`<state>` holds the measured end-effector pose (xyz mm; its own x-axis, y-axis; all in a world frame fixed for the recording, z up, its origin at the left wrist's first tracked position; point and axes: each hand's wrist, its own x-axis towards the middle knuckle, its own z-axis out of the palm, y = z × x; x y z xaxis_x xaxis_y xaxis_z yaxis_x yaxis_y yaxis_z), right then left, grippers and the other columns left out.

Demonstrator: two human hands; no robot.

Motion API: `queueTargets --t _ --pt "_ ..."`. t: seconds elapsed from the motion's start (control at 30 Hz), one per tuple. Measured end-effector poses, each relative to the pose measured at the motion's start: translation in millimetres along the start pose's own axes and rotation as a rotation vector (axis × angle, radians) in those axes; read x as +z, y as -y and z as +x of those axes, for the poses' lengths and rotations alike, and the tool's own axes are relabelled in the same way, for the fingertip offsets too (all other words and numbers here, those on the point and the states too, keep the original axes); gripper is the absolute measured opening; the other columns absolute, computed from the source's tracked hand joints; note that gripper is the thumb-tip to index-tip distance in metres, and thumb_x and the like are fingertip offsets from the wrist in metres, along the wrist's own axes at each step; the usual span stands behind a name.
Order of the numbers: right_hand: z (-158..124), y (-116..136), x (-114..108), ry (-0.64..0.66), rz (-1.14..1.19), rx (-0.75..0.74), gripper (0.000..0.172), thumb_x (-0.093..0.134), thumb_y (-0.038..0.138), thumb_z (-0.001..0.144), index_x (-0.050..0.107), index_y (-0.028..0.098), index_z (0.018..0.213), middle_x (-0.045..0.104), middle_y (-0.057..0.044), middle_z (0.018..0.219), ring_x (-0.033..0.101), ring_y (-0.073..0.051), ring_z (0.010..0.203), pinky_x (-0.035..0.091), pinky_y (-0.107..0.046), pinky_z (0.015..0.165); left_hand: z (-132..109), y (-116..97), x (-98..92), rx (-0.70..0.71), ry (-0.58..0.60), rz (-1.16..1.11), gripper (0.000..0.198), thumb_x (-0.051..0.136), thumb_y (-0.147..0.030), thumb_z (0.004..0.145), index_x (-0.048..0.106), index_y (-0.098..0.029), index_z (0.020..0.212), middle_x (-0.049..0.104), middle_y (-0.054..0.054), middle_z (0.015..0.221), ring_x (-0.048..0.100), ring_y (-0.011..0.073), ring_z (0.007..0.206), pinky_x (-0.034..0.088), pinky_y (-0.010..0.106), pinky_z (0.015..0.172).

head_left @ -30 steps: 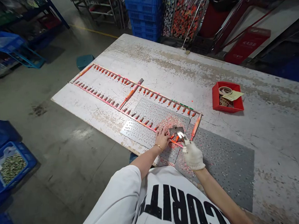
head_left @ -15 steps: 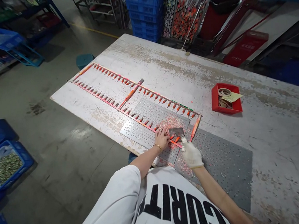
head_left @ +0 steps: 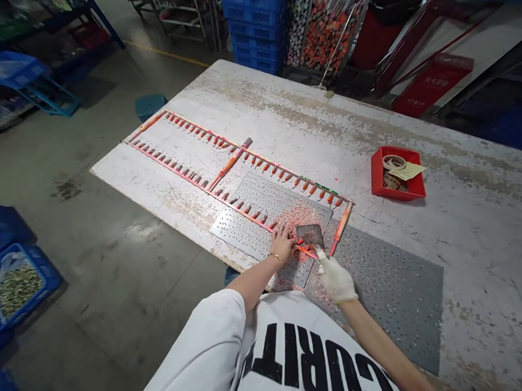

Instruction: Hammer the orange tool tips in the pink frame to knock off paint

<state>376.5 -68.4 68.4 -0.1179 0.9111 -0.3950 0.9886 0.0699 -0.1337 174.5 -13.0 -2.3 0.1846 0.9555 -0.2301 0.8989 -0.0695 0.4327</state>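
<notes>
- Metal scraper [head_left: 309, 237] rests against the lower rail [head_left: 239, 211] of a rack of orange-tipped pins [head_left: 240, 161], over pink flakes [head_left: 296, 220].
- Gloved right hand [head_left: 335, 280] closes around the scraper's near end.
- Bare left hand [head_left: 283, 246] lies open on a perforated steel plate [head_left: 245, 224], beside the rail.
- Grey perforated sheet [head_left: 386, 294] lies just right of the plate on the bench [head_left: 257, 87].
- Farther right, a red tray [head_left: 398, 190] holds a tape roll [head_left: 394, 162].

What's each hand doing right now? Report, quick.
Left hand: open, fingers spread on the perforated metal plate, holding nothing.
Right hand, gloved: closed, holding a dark metal scraper.
</notes>
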Motion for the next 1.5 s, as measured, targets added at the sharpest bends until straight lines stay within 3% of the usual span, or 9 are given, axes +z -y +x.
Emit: queueTargets --t 0.13,0.27,0.4,0.53,0.77,0.9,1.13,1.33,1.5 --pt "7.5 0.5 -4.8 0.054 0.011 -0.005 0.049 0.047 0.036 0.105 0.046 0.026 0.153 0.068 -0.004 0.102 0.064 -0.014 0.076 0.048 -0.030 0.069 1.2 1.1 1.1 0.003 0.003 0.007 0.024 0.063 -0.045 0.096 0.081 -0.031 0.105 0.060 0.010 0.134 0.050 0.0290 0.124 0.030 0.049 0.113" --pt "8.3 3.6 -12.3 0.001 0.035 0.010 0.057 0.035 0.030 0.107 0.029 0.031 0.163 0.066 -0.007 0.114 0.065 -0.016 0.087 0.043 -0.028 0.070 1.8 2.3 5.0 0.005 0.005 0.012 0.026 0.062 -0.047 0.097 0.080 -0.033 0.109 0.055 0.009 0.143 0.047 0.0302 0.130 0.027 0.051 0.116" --pt "6.4 7.9 -9.3 0.020 0.038 0.019 0.055 0.047 0.043 0.104 0.042 0.023 0.156 0.066 -0.008 0.114 0.064 -0.017 0.087 0.048 -0.031 0.073 1.8 2.2 6.5 0.014 0.001 0.026 0.028 0.061 -0.049 0.097 0.080 -0.034 0.110 0.050 0.009 0.150 0.045 0.0312 0.132 0.026 0.052 0.116" --pt "7.8 7.1 -6.5 0.066 0.034 0.026 0.052 0.051 0.049 0.102 0.051 0.021 0.146 0.068 -0.005 0.107 0.064 -0.016 0.079 0.052 -0.034 0.074 1.3 1.3 4.9 0.024 0.000 0.064 0.028 0.059 -0.047 0.098 0.080 -0.031 0.109 0.057 0.011 0.141 0.048 0.0306 0.129 0.029 0.051 0.113" --pt "15.6 1.2 -19.7 -0.049 0.112 0.049 0.056 0.033 0.032 0.108 0.032 0.026 0.163 0.070 -0.008 0.111 0.064 -0.017 0.086 0.039 -0.028 0.069 2.0 6.5 3.5 0.115 0.034 0.096 0.024 0.064 -0.039 0.094 0.078 -0.029 0.112 0.065 0.009 0.121 0.051 0.0290 0.121 0.029 0.049 0.112" --pt "17.0 -1.9 -16.9 -0.116 0.158 0.059 0.055 0.033 0.030 0.107 0.036 0.023 0.161 0.070 -0.010 0.113 0.062 -0.017 0.087 0.037 -0.027 0.069 6.4 12.6 -0.4 0.166 0.053 0.117 0.022 0.062 -0.032 0.095 0.078 -0.030 0.108 0.066 0.008 0.114 0.052 0.0292 0.117 0.028 0.051 0.111" --pt "15.2 -12.8 0.5 -0.135 0.174 0.059 0.055 0.033 0.028 0.106 0.039 0.023 0.160 0.069 -0.008 0.111 0.060 -0.016 0.082 0.038 -0.027 0.068 28.1 10.5 -11.3 0.254 0.073 0.116 0.017 0.063 -0.038 0.096 0.078 -0.030 0.101 0.067 0.007 0.108 0.052 0.0277 0.115 0.029 0.049 0.110" --pt "26.3 -14.0 2.7 -0.075 0.154 0.019 0.050 0.046 0.040 0.105 0.047 0.021 0.151 0.068 -0.005 0.107 0.060 -0.014 0.075 0.047 -0.031 0.072 34.3 2.7 -14.3 0.185 0.005 0.118 0.022 0.069 -0.042 0.092 0.071 -0.023 0.105 0.067 0.009 0.112 0.055 0.0277 0.115 0.031 0.049 0.111" --pt "24.9 -11.5 -2.4 -0.087 0.133 -0.015 0.050 0.043 0.028 0.104 0.046 0.026 0.154 0.071 -0.005 0.105 0.060 -0.013 0.073 0.042 -0.026 0.066 15.7 3.0 -7.8 0.021 -0.089 0.099 0.039 0.070 -0.049 0.091 0.066 -0.023 0.120 0.062 0.012 0.129 0.052 0.0303 0.123 0.032 0.052 0.112"
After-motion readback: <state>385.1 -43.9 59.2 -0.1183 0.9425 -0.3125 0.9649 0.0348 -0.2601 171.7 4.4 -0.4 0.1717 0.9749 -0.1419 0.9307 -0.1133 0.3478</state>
